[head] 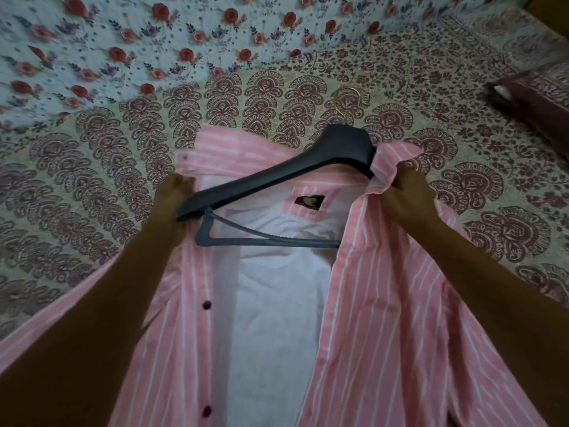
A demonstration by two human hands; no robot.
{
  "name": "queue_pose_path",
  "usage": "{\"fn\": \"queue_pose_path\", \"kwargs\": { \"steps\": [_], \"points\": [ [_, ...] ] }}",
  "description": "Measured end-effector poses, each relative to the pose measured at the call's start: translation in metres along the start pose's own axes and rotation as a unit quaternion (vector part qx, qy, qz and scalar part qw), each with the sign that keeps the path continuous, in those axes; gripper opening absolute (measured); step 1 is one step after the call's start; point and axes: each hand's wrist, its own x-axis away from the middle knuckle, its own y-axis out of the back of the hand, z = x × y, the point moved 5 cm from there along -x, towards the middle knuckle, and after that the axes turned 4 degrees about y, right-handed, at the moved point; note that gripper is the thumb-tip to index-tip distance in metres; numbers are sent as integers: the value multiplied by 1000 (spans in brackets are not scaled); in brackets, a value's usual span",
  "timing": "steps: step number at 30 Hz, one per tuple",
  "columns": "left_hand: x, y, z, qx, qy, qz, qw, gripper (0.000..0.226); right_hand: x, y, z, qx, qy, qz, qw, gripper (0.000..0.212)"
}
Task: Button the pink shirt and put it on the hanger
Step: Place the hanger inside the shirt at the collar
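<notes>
Label: a small dark maroon neck label (309,201) sits inside the back of the pink shirt (400,318), just below the collar. It carries a pale tan mark; no lettering can be read. No other writing is visible.

Left hand (174,192): at 9 o'clock of the label. Fingers are curled tight and pinch the shirt's front edge just under the collar. The low end of the hanger (277,174) lies against this hand; whether the fingers also hold it cannot be told.

Right hand (406,195): at 3 o'clock of the label. Fingers are closed around bunched collar and shoulder cloth, which covers the hanger's other end.

Hanger: dark, plastic, tilted, high end toward 1 o'clock and low end toward 8 o'clock. It lies across the open neck of the shirt, its lower bar over the white inside. A thin gold hook (351,101) shows at 12 o'clock of its top, lying on the bedspread (92,167).

Shirt: pink with white stripes, lying face up, spread from centre to 6 o'clock. The front is open, unbuttoned. Dark purple buttons (207,305) run down the placket on the left hand's side.

Surroundings: floral sheet (123,41) from 10 to 12 o'clock; maroon pillow (529,94) at 2 o'clock.
</notes>
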Motion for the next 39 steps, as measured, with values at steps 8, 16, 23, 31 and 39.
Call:
{"fn": "queue_pose_path", "kwargs": {
  "steps": [8, 16, 23, 31, 39],
  "points": [
    [32, -6, -73, -78, 7, 34, 996, 40, 14, -18, 4, 78, 52, 16, 995, 25],
    [106, -66, -66, -158, -269, 95, 945, 18, -1, -32, 17, 145, -30, 6, 989, 39],
    [114, -128, 36, -483, -151, 287, 814, 29, -15, -53, 18, 4, -115, 5, 993, 60],
    [121, -70, 25, -390, -211, 90, 892, 12, 98, -40, 32, -3, 102, -66, 993, 33],
    [191, -47, 76, -489, -237, 73, 836, 30, 219, -82, 30, 161, 40, 76, 983, 42]
  ]
}}
